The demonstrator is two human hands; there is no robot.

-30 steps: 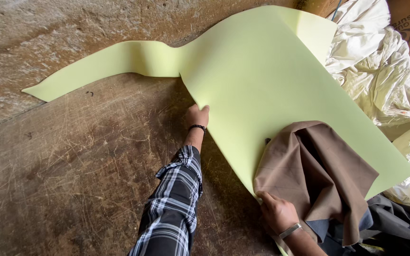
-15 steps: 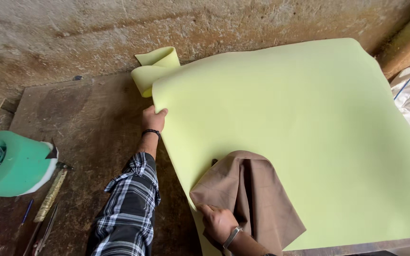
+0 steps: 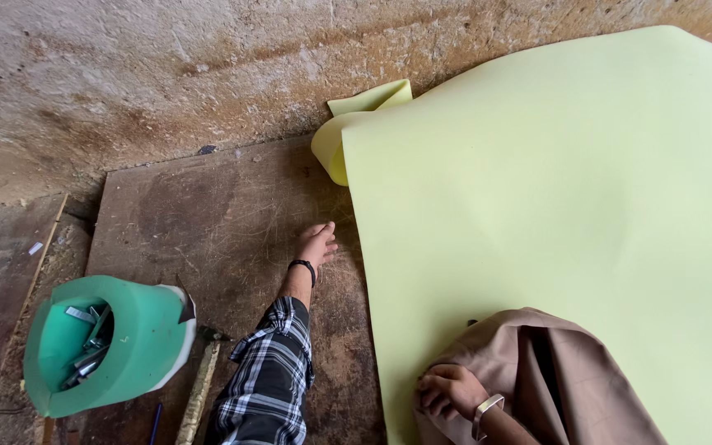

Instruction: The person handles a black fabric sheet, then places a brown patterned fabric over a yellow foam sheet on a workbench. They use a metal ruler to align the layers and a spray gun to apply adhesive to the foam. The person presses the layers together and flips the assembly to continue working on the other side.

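Two hands are at the pale yellow-green foam sheet [image 3: 554,206], which now lies spread flat over the worn wooden board [image 3: 208,214], where a second ago it hung in a long curl. The left hand [image 3: 317,244] has slipped off the sheet's edge and rests just beside it on the board, fingers loose and holding nothing. The right hand [image 3: 448,389] presses curled fingers into the brown cloth [image 3: 554,379] bunched on the sheet's near corner. One corner [image 3: 356,124] is still folded under. A green foam roll [image 3: 109,342] holding metal bits sits well apart
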